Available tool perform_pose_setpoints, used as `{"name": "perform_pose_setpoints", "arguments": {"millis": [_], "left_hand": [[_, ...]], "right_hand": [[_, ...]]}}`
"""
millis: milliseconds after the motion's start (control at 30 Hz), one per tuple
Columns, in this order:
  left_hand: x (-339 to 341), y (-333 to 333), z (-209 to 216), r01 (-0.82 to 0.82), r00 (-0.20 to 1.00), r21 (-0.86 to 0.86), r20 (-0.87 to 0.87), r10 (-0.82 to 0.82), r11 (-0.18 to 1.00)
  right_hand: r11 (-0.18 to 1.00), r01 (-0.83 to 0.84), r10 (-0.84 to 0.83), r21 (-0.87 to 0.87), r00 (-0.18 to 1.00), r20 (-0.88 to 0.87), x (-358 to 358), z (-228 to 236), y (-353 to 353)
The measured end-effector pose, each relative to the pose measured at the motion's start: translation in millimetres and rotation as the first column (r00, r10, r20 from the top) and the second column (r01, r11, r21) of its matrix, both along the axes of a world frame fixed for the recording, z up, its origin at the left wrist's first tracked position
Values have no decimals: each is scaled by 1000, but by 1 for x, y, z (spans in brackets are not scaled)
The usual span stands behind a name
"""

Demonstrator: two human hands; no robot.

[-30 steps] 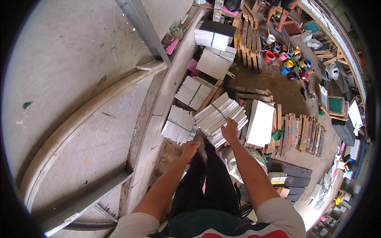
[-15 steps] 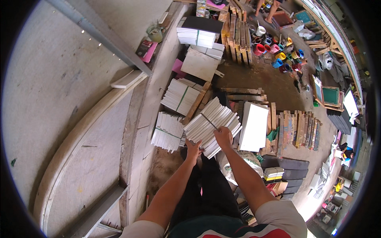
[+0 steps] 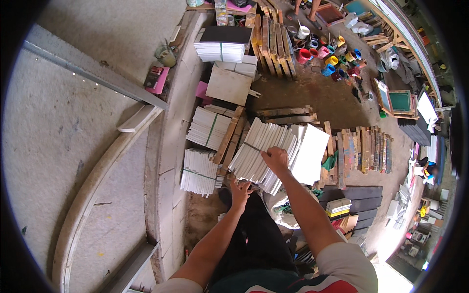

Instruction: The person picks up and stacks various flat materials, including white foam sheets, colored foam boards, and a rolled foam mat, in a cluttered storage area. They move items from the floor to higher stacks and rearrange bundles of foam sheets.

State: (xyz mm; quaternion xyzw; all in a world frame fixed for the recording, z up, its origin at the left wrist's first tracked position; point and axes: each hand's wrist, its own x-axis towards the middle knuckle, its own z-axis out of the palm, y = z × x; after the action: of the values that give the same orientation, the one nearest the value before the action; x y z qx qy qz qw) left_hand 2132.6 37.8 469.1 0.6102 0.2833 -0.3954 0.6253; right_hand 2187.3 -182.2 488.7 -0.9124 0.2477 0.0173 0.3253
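Observation:
A thick bundle of white boards (image 3: 261, 141), bound with a dark strap, tilts in front of me at the middle. My right hand (image 3: 276, 158) is closed on the strap at the bundle's right part. Below, my left hand (image 3: 240, 193) holds the near left edge, its thumb up against the boards and some fingers hidden beneath. To the right, a stack of large white sheets (image 3: 311, 154) lies partly behind the bundle. Two more strapped white bundles stand at the left, one nearer (image 3: 199, 171) and one farther (image 3: 209, 128).
Wooden bars (image 3: 366, 149) lie in rows at the right. Paint pots (image 3: 332, 60) crowd the floor farther off, near another person's legs (image 3: 312, 10). A low wall (image 3: 168, 161) runs along the left. A white sack (image 3: 283, 210) and dark panels (image 3: 364, 200) lie close by.
The view has shifted. The bundle has turned a little and now overlaps the white sheets on the right. Both hands keep their hold on it.

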Motion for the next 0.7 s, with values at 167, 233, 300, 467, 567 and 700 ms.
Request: {"name": "perform_pose_setpoints", "arguments": {"millis": [167,233,300,467,567,700], "left_hand": [[-10,11,-15,-19,999,39,47,17,999],[-18,12,-25,20,999,17,34,-21,1000],[-21,13,-32,129,991,22,41,-130,991],[-15,18,-40,340,932,-15,137,-335,940],[-8,27,-55,377,902,54,207,-380,924],[12,51,-42,369,797,286,392,-459,884]], "right_hand": [[991,-130,131,-17,985,113,15,-1,7],[983,-172,171,-58,985,-25,18,-2,6],[974,-208,194,-90,970,-147,22,-4,3],[978,-148,82,-148,922,-378,18,-11,-7],[986,-66,2,-151,923,-386,12,-14,-17],[991,-17,-21,-131,959,-284,3,0,-4]]}}
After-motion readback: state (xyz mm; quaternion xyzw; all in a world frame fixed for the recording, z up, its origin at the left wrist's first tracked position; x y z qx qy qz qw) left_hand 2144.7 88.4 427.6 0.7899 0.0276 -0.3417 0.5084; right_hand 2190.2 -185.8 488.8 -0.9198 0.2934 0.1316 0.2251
